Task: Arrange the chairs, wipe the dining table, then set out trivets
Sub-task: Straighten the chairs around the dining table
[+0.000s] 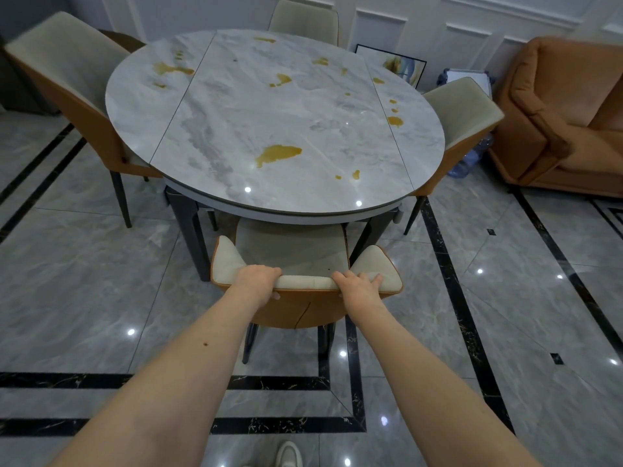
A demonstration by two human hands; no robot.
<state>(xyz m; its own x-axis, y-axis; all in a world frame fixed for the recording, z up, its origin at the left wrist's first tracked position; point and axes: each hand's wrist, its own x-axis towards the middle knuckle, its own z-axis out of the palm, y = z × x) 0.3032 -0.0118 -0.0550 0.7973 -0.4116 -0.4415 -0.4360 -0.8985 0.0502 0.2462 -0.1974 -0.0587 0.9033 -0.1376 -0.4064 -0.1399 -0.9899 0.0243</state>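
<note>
Head view: left hand (258, 279) and right hand (357, 284) both clamp the cream-and-orange upholstered chair's (296, 251) backrest, evidently to steer it beneath the stained round marble table (269, 109).

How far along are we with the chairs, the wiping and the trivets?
Early on. Three chairs, at the left, the far side and the right, already stand around the table. In hand: the left hand and right hand grip the backrest of the near chair, its seat partly under the table. Left: wiping, since yellow spills dot the top, and trivets, none visible.
</note>
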